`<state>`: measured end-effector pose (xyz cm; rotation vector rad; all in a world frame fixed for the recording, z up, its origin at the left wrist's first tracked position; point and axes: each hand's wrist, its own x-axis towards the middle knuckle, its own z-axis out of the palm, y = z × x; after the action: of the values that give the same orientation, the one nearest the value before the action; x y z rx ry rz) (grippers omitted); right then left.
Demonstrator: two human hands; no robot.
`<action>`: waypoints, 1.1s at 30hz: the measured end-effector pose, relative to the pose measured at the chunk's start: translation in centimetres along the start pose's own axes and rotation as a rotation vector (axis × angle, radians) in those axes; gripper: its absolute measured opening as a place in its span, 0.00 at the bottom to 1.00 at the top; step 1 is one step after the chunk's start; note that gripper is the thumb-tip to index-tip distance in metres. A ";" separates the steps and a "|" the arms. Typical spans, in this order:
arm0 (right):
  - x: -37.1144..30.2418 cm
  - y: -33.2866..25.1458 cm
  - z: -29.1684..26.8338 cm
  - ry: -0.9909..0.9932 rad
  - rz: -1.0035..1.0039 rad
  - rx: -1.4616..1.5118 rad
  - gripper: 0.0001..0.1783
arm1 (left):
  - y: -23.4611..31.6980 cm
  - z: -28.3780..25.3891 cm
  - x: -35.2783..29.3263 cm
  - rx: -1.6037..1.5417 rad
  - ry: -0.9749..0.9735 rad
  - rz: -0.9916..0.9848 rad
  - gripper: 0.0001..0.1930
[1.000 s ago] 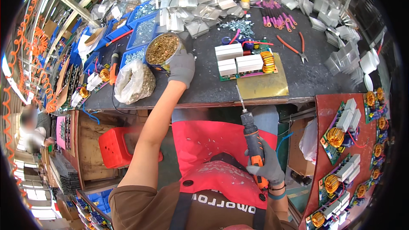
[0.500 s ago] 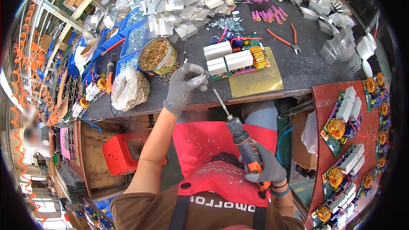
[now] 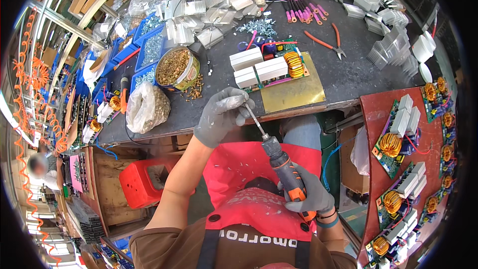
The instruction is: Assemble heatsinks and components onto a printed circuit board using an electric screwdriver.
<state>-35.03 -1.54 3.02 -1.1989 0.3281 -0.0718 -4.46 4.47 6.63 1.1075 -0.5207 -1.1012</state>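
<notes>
1. Evidently, the power screwdriver (image 3: 286, 167) is grasped by the gloved right grip (image 3: 309, 193), which is wrapped around its near end; its body is extended far and left from there, over the red apron (image 3: 224, 163).
2. The bit (image 3: 257, 121) is aimed far and left, its tip being met by the fingertips of the gloved left grip (image 3: 219, 118).
3. The left grip's fingers are curled together there; whether a screw is pinched cannot be told.
4. The power screwdriver is coloured dark grey and orange, and is fitted with a slim metal shaft.
5. Beyond the bit, a board assembly (image 3: 271, 69) with pale heat sinks and a copper-coloured coil (image 3: 295, 65) is set on the black worktop (image 3: 348, 77), partly over a brass-coloured plate (image 3: 298, 97).
6. Farther left, golden screws (image 3: 173, 65) are held in a round tub (image 3: 189, 75).
</notes>
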 end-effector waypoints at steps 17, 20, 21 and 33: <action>-0.4 -0.7 0.6 0.098 -0.042 -0.188 0.56 | 0.2 0.6 0.1 -0.004 -0.025 -0.037 0.11; -0.6 -0.9 1.0 0.145 -0.014 -0.383 0.58 | 0.4 0.7 0.2 0.036 -0.034 -0.080 0.11; -0.6 -0.9 1.0 0.159 -0.032 -0.421 0.58 | 0.4 0.7 0.3 0.037 -0.035 -0.082 0.11; 0.3 1.6 -0.8 0.345 -0.074 -0.214 0.55 | -0.4 3.1 5.1 1.546 0.153 0.930 0.28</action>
<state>-35.19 -1.76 1.22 -1.4123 0.6053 -0.3170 -5.05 -1.45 6.67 1.8570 -1.6616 0.4252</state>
